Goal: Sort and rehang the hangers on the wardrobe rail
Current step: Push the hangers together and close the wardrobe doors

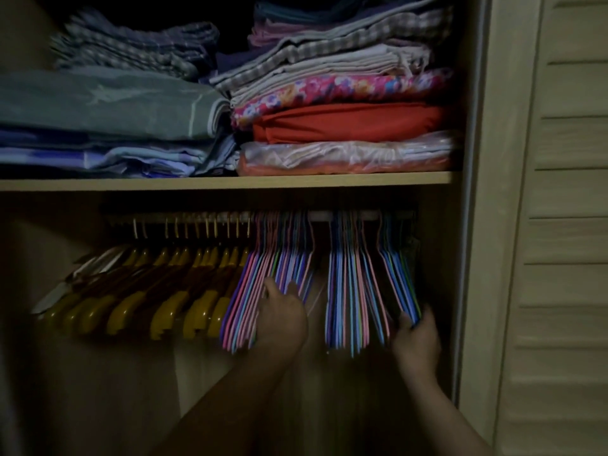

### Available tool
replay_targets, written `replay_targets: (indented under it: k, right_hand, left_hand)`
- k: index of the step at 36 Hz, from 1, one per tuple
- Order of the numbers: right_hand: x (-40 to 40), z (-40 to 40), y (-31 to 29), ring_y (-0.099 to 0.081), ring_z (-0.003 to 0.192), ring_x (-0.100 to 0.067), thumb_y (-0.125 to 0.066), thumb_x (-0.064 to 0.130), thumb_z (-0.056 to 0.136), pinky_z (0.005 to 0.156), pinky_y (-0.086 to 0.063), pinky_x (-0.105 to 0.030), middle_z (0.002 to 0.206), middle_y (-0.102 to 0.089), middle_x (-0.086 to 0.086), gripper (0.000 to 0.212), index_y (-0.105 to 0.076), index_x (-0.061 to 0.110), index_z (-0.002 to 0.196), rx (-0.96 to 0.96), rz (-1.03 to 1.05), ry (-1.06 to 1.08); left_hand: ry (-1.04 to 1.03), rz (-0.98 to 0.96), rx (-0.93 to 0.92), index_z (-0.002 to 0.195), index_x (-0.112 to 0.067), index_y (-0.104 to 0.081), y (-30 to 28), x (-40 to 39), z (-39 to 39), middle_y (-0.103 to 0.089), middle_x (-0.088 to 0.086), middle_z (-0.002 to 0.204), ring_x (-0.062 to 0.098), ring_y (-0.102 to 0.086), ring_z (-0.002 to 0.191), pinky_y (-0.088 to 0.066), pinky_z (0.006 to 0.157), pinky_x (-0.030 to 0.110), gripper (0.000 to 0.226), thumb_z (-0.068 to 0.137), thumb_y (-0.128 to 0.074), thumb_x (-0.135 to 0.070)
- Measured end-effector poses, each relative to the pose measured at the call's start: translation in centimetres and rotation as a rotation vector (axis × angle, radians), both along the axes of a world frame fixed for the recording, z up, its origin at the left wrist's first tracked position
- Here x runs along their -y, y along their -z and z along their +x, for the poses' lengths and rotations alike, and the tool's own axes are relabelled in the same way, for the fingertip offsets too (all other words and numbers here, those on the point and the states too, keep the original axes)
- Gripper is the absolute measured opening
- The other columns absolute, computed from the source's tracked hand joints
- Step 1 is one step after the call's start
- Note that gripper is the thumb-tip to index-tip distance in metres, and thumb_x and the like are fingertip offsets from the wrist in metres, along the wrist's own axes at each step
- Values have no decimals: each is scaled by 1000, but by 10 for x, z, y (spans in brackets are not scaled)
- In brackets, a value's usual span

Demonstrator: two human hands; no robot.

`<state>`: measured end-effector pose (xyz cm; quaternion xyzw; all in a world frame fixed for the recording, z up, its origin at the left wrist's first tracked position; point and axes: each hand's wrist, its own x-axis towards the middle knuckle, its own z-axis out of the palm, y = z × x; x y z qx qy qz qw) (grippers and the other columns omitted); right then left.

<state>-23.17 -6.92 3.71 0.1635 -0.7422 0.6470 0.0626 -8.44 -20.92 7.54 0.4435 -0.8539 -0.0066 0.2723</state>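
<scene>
- Dim wardrobe interior, wooden shelf (230, 183) across the top, rail (320, 216) just under it.
- On the shelf, left: folded grey-green and blue linens (108, 126), a checked pile behind them.
- On the shelf, right: a stack of folded cloth (342, 93) with checked, floral pink and red layers, and a plastic-wrapped bundle (348, 156) at the bottom.
- Left part of the rail: yellow hangers (158, 291) with thick shoulders, hung in a row with hooks evenly spaced, shoulders fanning down to the left.
- Just right of them: a tight bunch of thin pink, purple and blue hangers (263, 274), touching the last yellow one.
- Left hand (284, 315) is against the right side of that bunch, fingers up among the lower bars; thumb and fingers look curled round a few wires, but it's too dark and blurred to tell how firm the hold is.
- A gap on the rail, bare bar showing between the bunches.
- Second bunch of thin blue and pink hangers (348, 284) hangs right of the gap.
- Third, smaller bunch of blue-green hangers (399, 278) at the far right end of the rail, tilted.
- Right hand (416, 339) holds the lower corner of that far-right bunch, fingers wrapped round the ends.
- Far right: louvred wardrobe door (566, 225), pale wood.
</scene>
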Motion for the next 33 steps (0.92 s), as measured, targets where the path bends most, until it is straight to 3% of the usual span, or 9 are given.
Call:
replay_targets:
  k: [4, 6, 8, 11, 15, 20, 26, 31, 33]
  right_hand:
    - [-8, 15, -8, -41, 134, -41, -54, 34, 98, 105, -40, -53, 152, -34, -20, 74, -13, 22, 158, -153, 314, 100]
    - [-6, 25, -13, -24, 145, -38, -48, 46, 96, 115, -25, -54, 160, -23, -14, 71, -16, 24, 157, -435, 500, 156]
    - [3, 22, -27, -8, 150, -34, -33, 56, 98, 119, -5, -50, 163, -17, -12, 69, -19, 23, 157, -575, 603, 99]
    - [22, 3, -53, 1, 152, -35, -19, 65, 98, 121, 0, -51, 166, -3, -12, 74, -11, 24, 159, -402, 688, 23]
    - [51, -14, -72, -3, 150, -40, -19, 69, 95, 121, -3, -54, 165, -4, -16, 78, -18, 22, 158, -203, 743, -96]
    - [101, 23, -72, 8, 151, -39, -15, 75, 92, 121, 5, -53, 166, 2, -14, 85, -16, 23, 159, -211, 780, -179]
    - [148, 94, -67, 15, 150, -37, -10, 75, 92, 120, 9, -54, 165, 8, -15, 84, -18, 25, 158, -293, 786, -343]
    - [190, 171, -62, 14, 150, -41, -10, 73, 94, 119, 10, -56, 165, 6, -19, 80, -23, 25, 156, -396, 792, -430]
    - [205, 198, -57, 18, 148, -45, -7, 71, 94, 118, 12, -58, 165, 5, -17, 79, -21, 24, 157, -439, 828, -412]
  left_hand:
    - [154, -11, 107, 153, -26, -24, -1, -6, 5, -6, 13, 162, 47, -25, 140, -40, 109, 52, 53, 104, -33, -42]
    - [201, -13, 95, 153, -34, -14, -3, -10, 13, -8, 10, 163, 43, -17, 146, -35, 113, 56, 56, 102, -25, -54]
    - [237, -86, 52, 149, -39, -4, -4, -15, 24, -18, 6, 161, 33, -22, 146, -38, 111, 50, 56, 101, -27, -56]
    - [273, -185, 61, 155, -35, -9, -8, -18, 49, -28, 3, 159, 24, -20, 147, -26, 117, 41, 61, 101, -24, -57]
    - [250, -236, 45, 153, -38, -20, -11, -5, 89, -23, -2, 162, 19, -8, 151, -11, 121, 39, 58, 99, -24, -60]
    - [36, -201, 68, 153, -35, -31, -9, 39, 158, -22, 4, 163, 24, -8, 152, -11, 123, 40, 58, 99, -31, -58]
    - [-156, -438, 82, 145, -21, -51, -8, 86, 267, -34, 21, 154, 43, -21, 146, -29, 114, 59, 58, 92, -47, -46]
    - [-281, -513, 19, 153, -27, -36, -4, 110, 338, -16, 20, 162, 44, -2, 150, -16, 116, 62, 68, 87, -36, -43]
    - [-308, -508, 23, 151, -28, -40, 3, 119, 359, -11, 19, 164, 46, -2, 150, -14, 115, 63, 67, 85, -39, -43]
